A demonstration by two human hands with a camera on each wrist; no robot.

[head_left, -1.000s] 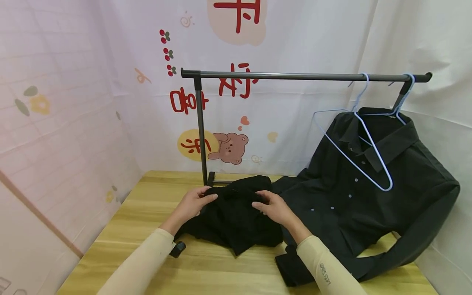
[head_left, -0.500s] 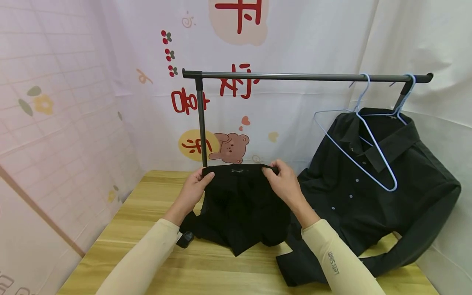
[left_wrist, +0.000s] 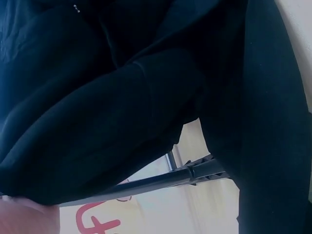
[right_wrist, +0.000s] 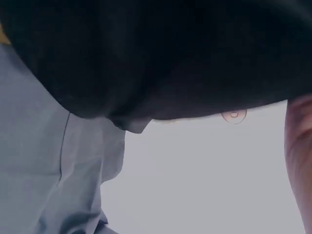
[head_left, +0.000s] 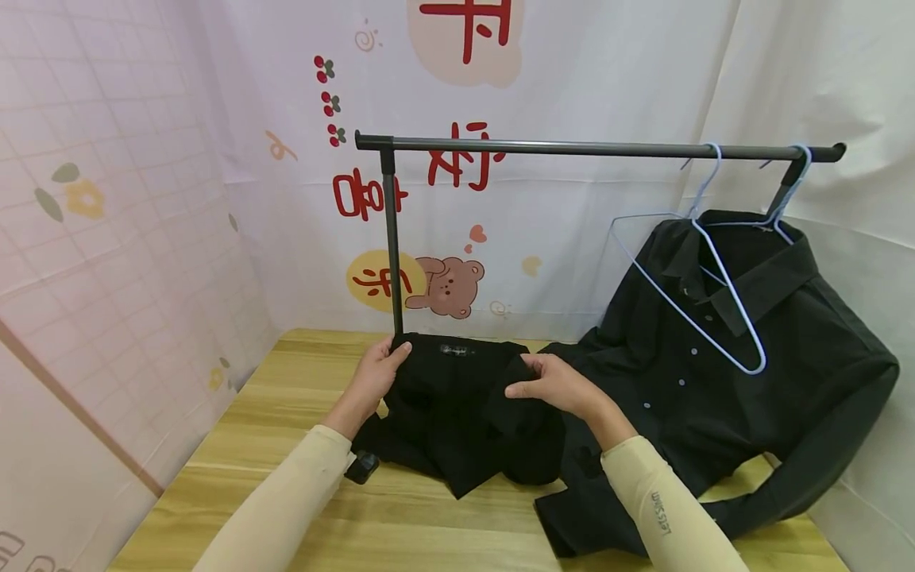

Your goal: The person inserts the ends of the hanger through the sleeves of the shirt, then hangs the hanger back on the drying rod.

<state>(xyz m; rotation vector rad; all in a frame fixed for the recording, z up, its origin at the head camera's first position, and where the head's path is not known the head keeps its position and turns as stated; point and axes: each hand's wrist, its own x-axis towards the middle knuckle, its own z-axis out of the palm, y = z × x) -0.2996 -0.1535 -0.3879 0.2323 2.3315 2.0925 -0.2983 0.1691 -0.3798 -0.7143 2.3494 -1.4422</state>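
A black garment (head_left: 457, 413) lies bunched on the table, its upper edge with a small printed label raised toward me. At that edge's left corner, my left hand (head_left: 372, 377) pinches the cloth between thumb and fingers. My right hand (head_left: 561, 388) holds the cloth near the right corner, thumb in front and fingertips partly hidden in the folds. Dark cloth fills much of the left wrist view, where a bit of the left hand (left_wrist: 27, 217) shows at the lower left. In the right wrist view, the right hand (right_wrist: 300, 151) appears at the right edge, beside the cloth.
Behind the garment stands a dark metal clothes rack (head_left: 536, 146). From its right end hang a bare light blue hanger (head_left: 729, 286) and a black button-up shirt (head_left: 743, 342) on another hanger. The shirt's lower part spreads over the wooden table (head_left: 236, 461).
Both hands first lifted the garment's upper edge, stretching it straight and exposing the label. Since then the edge has dropped somewhat, and the right hand has lowered with its thumb now lower on the cloth.
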